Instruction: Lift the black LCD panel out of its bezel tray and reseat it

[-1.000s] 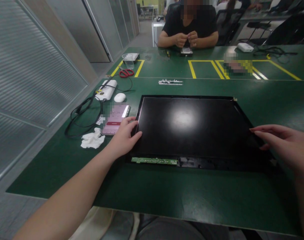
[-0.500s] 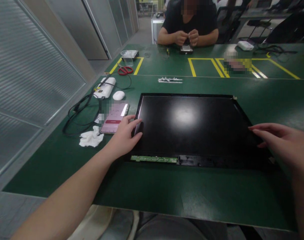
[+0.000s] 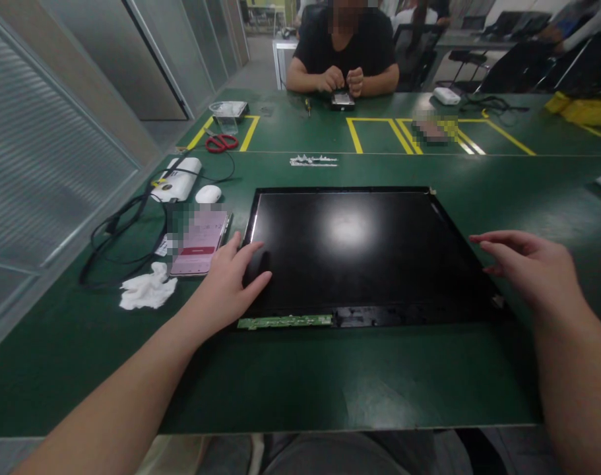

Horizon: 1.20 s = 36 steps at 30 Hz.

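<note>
This is an electronics workshop, a repair or assembly floor, and the evidence is all over the bench. A long workbench (image 3: 330,382) covered in dark green matting runs across the room, with yellow tape (image 3: 352,135) boxing off work stations on it. A stripped display panel (image 3: 359,251) lies flat with its green circuit strip (image 3: 285,322) exposed along the near edge. Red scissors (image 3: 221,142) and a small screwdriver (image 3: 307,105) lie out on the mat, and black cables (image 3: 117,231) loop at the left. Across the bench a seated person (image 3: 347,49) works both hands over a small device (image 3: 342,100). Ribbed glass partitions (image 3: 47,152) wall the left side, and office chairs (image 3: 413,46) stand behind.
</note>
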{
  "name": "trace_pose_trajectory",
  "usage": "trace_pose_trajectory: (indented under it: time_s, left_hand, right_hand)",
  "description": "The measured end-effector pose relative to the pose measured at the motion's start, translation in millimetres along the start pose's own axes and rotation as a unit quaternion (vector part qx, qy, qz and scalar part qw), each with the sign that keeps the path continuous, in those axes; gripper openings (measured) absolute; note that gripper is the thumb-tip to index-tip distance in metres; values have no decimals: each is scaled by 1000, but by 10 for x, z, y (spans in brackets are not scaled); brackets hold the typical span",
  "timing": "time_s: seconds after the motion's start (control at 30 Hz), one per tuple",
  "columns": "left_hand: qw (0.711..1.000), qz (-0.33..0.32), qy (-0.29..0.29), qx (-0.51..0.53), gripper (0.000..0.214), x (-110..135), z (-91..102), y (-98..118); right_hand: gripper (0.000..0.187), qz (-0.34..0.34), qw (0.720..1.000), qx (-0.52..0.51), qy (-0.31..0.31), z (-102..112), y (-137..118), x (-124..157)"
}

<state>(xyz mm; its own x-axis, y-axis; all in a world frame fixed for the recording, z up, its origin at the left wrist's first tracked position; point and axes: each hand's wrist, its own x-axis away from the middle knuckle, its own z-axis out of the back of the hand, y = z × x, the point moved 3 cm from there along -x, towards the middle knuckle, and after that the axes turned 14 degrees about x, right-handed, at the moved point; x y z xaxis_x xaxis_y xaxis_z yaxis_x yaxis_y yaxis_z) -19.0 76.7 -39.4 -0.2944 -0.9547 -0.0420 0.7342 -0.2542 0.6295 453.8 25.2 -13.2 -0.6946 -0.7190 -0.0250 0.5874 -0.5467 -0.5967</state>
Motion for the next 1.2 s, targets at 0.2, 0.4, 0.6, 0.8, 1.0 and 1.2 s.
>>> trace_pose_trajectory:
  time_s: [0.2, 0.4, 0.6, 0.8, 1.0, 1.2]
  left_hand:
    - [1000, 15, -8, 26, 78, -35, -15, -34]
    - [976, 49, 49, 206, 60, -76, 62, -84]
    - [856, 113, 88, 496, 60, -66, 70, -13]
    - [789, 137, 133, 584, 68, -71, 91, 40]
    - [780, 137, 151, 592, 69, -92, 58, -23]
    - [807, 118, 132, 563, 65, -81, 49, -29]
  right_hand:
    - [41, 11, 999, 41, -17, -67, 183, -168]
    - [43, 33, 997, 49, -47, -138, 142, -124]
    - [39, -25, 999, 26, -40, -101, 65, -78]
    - [33, -40, 997, 60, -24, -71, 10, -52]
    - [35, -55, 996, 65, -30, -78, 48, -56]
    - [26, -56, 997, 57, -19, -56, -58, 13]
